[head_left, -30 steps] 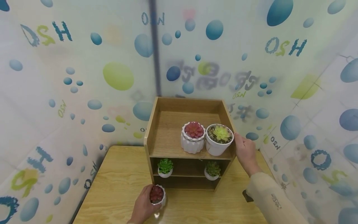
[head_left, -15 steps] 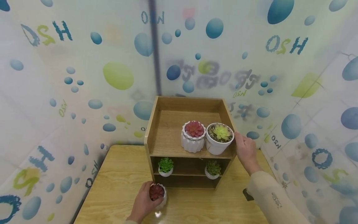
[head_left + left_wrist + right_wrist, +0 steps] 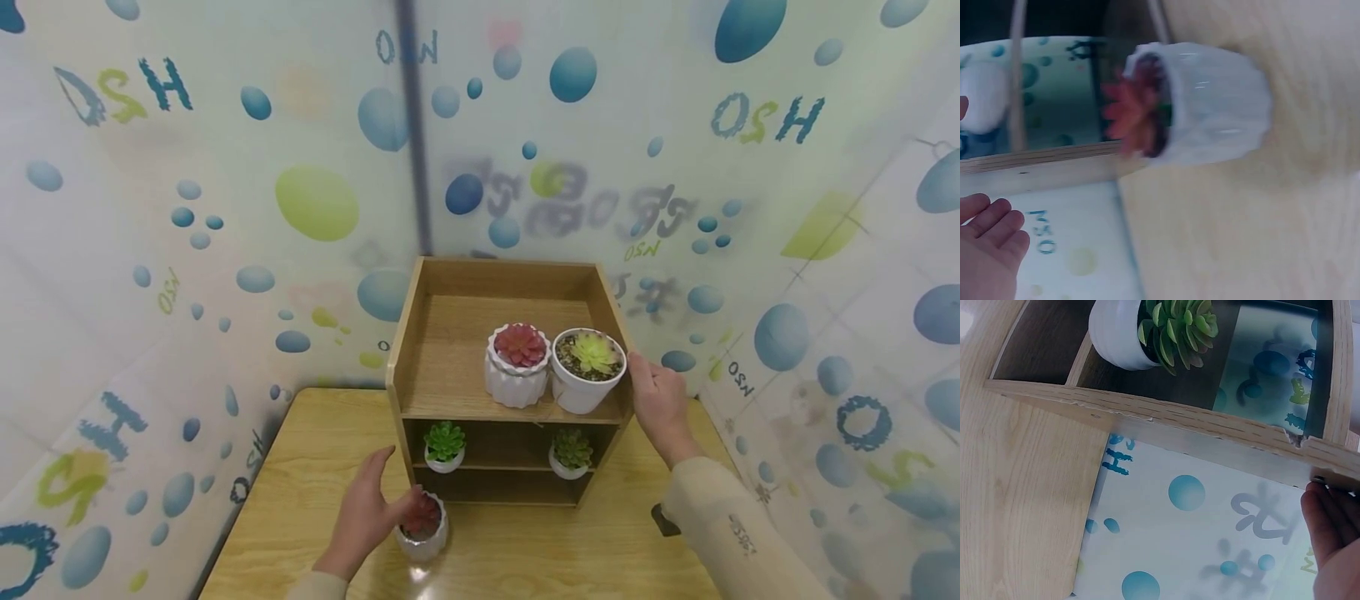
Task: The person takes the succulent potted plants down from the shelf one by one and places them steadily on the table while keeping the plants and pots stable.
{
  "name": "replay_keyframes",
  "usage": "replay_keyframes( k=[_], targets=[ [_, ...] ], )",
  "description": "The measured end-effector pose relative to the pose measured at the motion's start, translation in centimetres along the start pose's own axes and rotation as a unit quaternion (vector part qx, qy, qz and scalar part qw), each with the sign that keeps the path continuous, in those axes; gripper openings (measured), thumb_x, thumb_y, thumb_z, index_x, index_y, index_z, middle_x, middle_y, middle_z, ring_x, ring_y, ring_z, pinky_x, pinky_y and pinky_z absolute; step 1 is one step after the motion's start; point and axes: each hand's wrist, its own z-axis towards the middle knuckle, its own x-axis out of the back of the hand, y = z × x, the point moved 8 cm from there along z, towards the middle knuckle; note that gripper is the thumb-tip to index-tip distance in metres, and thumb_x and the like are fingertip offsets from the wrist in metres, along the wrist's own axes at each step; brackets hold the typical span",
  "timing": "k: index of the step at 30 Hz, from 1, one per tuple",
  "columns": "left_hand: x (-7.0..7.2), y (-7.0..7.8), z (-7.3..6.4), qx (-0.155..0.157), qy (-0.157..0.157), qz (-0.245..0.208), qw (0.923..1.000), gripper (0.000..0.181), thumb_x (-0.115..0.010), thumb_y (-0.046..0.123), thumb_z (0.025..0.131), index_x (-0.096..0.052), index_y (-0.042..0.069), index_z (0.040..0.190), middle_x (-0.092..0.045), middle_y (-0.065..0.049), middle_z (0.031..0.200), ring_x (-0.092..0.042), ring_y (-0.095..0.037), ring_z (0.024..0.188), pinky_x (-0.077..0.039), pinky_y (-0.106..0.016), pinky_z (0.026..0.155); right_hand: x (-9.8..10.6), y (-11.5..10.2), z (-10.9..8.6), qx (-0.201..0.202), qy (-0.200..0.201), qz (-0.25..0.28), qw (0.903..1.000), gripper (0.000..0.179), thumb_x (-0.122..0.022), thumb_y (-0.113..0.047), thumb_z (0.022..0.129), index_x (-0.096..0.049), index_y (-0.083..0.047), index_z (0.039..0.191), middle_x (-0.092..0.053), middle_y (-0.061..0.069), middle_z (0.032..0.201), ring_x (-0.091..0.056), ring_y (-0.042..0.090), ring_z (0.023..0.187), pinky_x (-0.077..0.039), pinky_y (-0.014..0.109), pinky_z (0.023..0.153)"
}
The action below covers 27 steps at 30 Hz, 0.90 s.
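Observation:
A potted red succulent [image 3: 422, 546] in a white ribbed pot stands upright on the table by the shelf's front left corner. My left hand [image 3: 360, 515] is just left of it, fingers spread and holding nothing; in the left wrist view the hand [image 3: 991, 250] is apart from the white pot [image 3: 1222, 103]. My right hand [image 3: 662, 410] grips the upper right side panel of the wooden shelf [image 3: 453, 358]. In the right wrist view its fingers [image 3: 1322, 522] lie against that panel's outer face; the thumb is mostly hidden.
On the shelf top, a second red succulent [image 3: 517, 375] stands beside a light-green succulent [image 3: 588, 371], both in white pots. Below, small green succulents sit left [image 3: 445, 450] and right [image 3: 570, 456]. A dark object [image 3: 664, 521] lies by the right sleeve. Patterned walls enclose the table [image 3: 315, 467].
My left hand has let go of the potted red succulent, opened its fingers and drawn back to the left. The pot stays on the table. My right hand keeps its place on the shelf.

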Motion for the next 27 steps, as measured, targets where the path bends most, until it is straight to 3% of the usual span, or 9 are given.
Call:
replay_keyframes(
  k=[7, 17, 27],
  targets=[
    [2.3, 2.5, 1.6, -0.030, 0.024, -0.004, 0.9992, 0.068, -0.085, 0.025, 0.084, -0.056, -0.006, 0.137, -0.062, -0.026, 0.130, -0.062, -0.046, 0.118, -0.052, -0.061, 0.093, 0.0, -0.1, 0.0, 0.009, 0.005, -0.002, 0.9999, 0.060, -0.043, -0.027, 0.107, -0.034, -0.014, 0.049, -0.027, -0.003, 0.053, -0.030, 0.019, 0.055, -0.024, 0.030, 0.053],
    [5.0, 6.1, 3.7, -0.060, 0.025, -0.024, 0.9976, 0.061, -0.079, 0.022, 0.092, -0.054, -0.005, 0.139, -0.060, -0.026, 0.134, -0.059, -0.044, 0.124, -0.050, -0.061, 0.097, 0.0, -0.3, -0.1, 0.002, -0.007, 0.009, 0.9999, 0.061, -0.043, -0.028, 0.109, -0.035, -0.013, 0.050, -0.028, -0.004, 0.052, -0.030, 0.018, 0.053, -0.025, 0.030, 0.052],
    [7.3, 8.6, 5.8, -0.088, 0.026, -0.026, 0.9955, 0.059, -0.074, 0.024, 0.097, -0.051, -0.001, 0.145, -0.060, -0.022, 0.137, -0.059, -0.040, 0.124, -0.050, -0.059, 0.098, 0.0, -0.1, 0.0, 0.003, -0.005, 0.013, 0.9999, 0.061, -0.044, -0.027, 0.109, -0.036, -0.012, 0.050, -0.028, -0.004, 0.052, -0.030, 0.017, 0.053, -0.025, 0.029, 0.052]
  ],
)
